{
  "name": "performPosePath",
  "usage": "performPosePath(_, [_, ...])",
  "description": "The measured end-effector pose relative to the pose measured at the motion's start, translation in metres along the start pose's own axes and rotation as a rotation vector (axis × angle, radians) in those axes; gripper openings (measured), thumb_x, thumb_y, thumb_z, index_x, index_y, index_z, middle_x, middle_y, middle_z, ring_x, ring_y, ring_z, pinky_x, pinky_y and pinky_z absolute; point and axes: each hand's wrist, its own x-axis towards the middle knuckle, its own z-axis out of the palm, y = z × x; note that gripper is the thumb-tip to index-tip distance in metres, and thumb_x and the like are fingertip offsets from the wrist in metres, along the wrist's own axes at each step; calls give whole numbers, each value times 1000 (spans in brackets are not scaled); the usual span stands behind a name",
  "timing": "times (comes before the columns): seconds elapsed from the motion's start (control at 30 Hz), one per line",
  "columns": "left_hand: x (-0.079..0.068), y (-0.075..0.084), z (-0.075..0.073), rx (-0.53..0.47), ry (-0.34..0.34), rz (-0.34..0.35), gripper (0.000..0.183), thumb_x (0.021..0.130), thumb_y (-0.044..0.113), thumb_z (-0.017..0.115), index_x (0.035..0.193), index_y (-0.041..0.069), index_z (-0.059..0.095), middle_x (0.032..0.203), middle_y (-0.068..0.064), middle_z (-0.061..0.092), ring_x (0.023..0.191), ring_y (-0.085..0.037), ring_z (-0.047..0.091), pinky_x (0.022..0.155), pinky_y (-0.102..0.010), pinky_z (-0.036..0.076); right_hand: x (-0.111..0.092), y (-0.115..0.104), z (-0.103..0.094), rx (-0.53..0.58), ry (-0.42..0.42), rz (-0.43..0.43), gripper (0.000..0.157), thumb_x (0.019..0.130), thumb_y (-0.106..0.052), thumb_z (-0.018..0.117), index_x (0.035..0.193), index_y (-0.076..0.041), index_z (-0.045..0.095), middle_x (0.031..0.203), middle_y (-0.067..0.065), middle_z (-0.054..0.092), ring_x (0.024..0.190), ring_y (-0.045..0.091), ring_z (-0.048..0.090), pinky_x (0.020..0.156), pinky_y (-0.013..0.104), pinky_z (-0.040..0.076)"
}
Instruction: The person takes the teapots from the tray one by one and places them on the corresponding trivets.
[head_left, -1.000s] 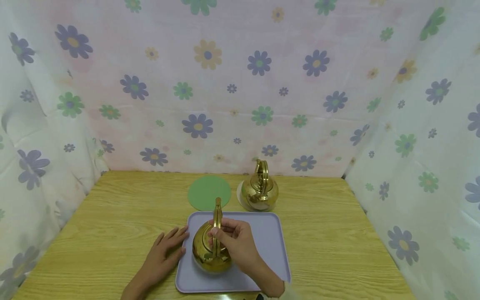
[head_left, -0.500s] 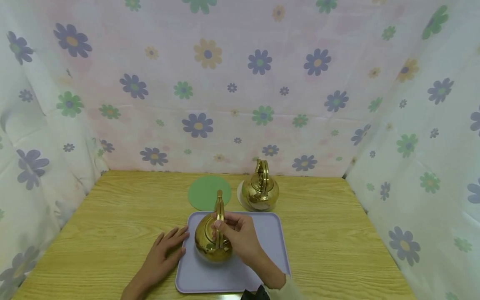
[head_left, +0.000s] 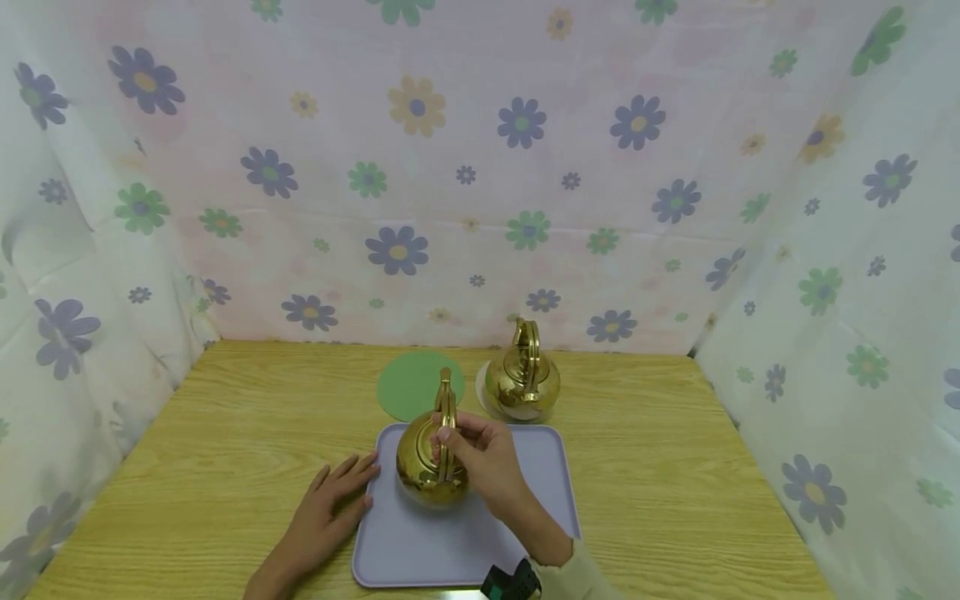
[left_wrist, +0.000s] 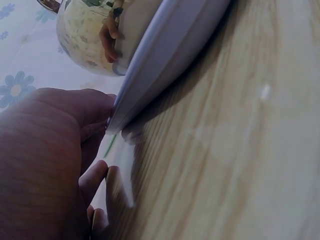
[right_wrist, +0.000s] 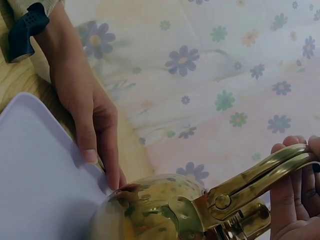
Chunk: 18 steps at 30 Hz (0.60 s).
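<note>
Farther from the person than a second ago, and slightly to the right, a round gold-coloured kettle [head_left: 414,467] is now above the left half of a pale lilac tray [head_left: 420,558]; from where I stand, I cannot tell whether its base touches the surface. It looks upright, with its arched handle [head_left: 451,404] rising over the lid. The person's right hand [head_left: 491,462] grips that handle from the right, fingers curled around the metal. The left hand [head_left: 326,508] lies by the tray's left edge, fingers extended and a little apart, touching the rim.

Just beyond the tray is a flat green disc [head_left: 412,383], partly hidden by the top of the handle. To its right, a second gold-coloured kettle [head_left: 517,392] stands upright on a pale disc [head_left: 482,398]. Everything rests on a wood-grain table [head_left: 187,467]. Cream fabric of a sleeve [head_left: 573,581] and a dark device [head_left: 512,581] show at the right wrist. Pale cloth [head_left: 442,183] printed with purple, green and yellow flowers hangs behind and on both sides.
</note>
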Motion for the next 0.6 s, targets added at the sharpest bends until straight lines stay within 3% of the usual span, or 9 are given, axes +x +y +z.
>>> performPosePath(0.13, [2, 1, 1, 13, 17, 18, 40, 91, 12, 74, 131, 11, 69, 142, -11, 62, 135, -39, 51, 118, -15, 4, 0, -1, -2, 7, 5, 11, 40, 101, -6, 61, 127, 23, 54, 85, -7, 71, 76, 7, 67, 74, 23, 58])
performPosePath(0.43, [1, -1, 0, -2, -2, 6, 41, 92, 12, 73, 132, 11, 68, 144, -10, 61, 141, -28, 47, 119, -17, 3, 3, 0, -3, -2, 16, -13, 38, 101, -4, 59, 128, 23, 54, 85, -6, 70, 76, 7, 67, 73, 22, 57])
performPosePath(0.6, [0, 0, 0, -11, 10, 12, 41, 91, 12, 73, 132, 11, 68, 143, -10, 62, 139, -30, 49, 119, -16, 4, 6, 1, -3, -7, 9, -28, 37, 101, -2, 58, 128, 24, 54, 85, -8, 71, 77, 6, 67, 76, 22, 57])
